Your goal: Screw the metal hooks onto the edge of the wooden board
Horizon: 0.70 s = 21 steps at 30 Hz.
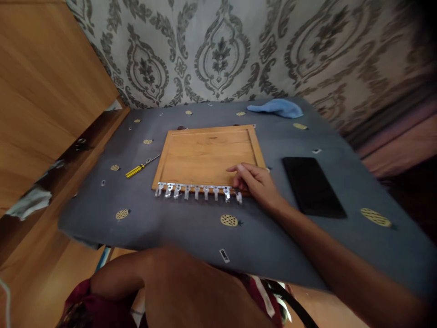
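A framed wooden panel (208, 155) lies flat on the cloth-covered table. Along its near edge runs a shiny metal strip with several hooks or clips (197, 190) hanging from it. My right hand (254, 180) rests over the panel's near right corner, beside the strip's right end. One finger points left and the others are curled below it; nothing is visibly held. My left hand is out of sight. A yellow-handled screwdriver (136, 171) lies left of the panel.
Right of my forearm lies a flat black device (312, 187). A blue cloth (278, 108) is crumpled at the back. The table (177, 221) has a grey pineapple-patterned cover and backs onto a patterned curtain (218, 50). Wooden furniture (44, 91) stands at the left.
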Tool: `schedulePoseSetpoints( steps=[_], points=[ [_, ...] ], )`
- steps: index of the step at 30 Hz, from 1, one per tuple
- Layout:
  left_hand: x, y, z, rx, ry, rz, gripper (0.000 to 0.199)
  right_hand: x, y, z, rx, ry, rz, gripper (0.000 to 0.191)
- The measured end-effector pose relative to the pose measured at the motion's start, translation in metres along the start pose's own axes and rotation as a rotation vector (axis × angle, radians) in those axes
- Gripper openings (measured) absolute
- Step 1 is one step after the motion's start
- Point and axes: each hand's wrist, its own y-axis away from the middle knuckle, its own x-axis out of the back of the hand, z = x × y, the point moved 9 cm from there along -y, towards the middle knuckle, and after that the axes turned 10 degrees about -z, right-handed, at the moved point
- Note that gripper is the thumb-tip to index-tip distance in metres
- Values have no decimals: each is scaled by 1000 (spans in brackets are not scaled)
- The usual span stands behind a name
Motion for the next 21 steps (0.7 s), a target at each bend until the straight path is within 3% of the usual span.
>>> schedulePoseSetpoints(
  steps=[3, 5, 6, 8, 9, 15, 18, 21],
  points=[
    [48, 4, -6, -85, 9, -46, 21, 1, 0, 1, 8, 14, 17, 50],
    [64, -3, -11, -107, 3, -29, 31, 2, 0, 1, 14, 8, 30, 53],
    [66, -9, -16, -85, -22, 6, 35, 3, 0, 1, 18, 2, 37, 54],
    [72, -20, -30, 48, -208, 205, 30, 5, 0, 1, 31, -15, 54, 56],
    [67, -26, -31, 53, -331, 255, 28, 6, 0, 0, 39, -23, 61, 57],
    [16, -51, -33, -82, -460, 229, 20, 9, -4, 3, 71, -73, 82, 59],
    [7, -51, -30, -138, -499, 209, 16, 9, -1, 0, 74, -84, 81, 59],
    [10, -49, -29, -181, -520, 221, 16, 8, 7, -9, 84, -66, 92, 57]
  ],
)
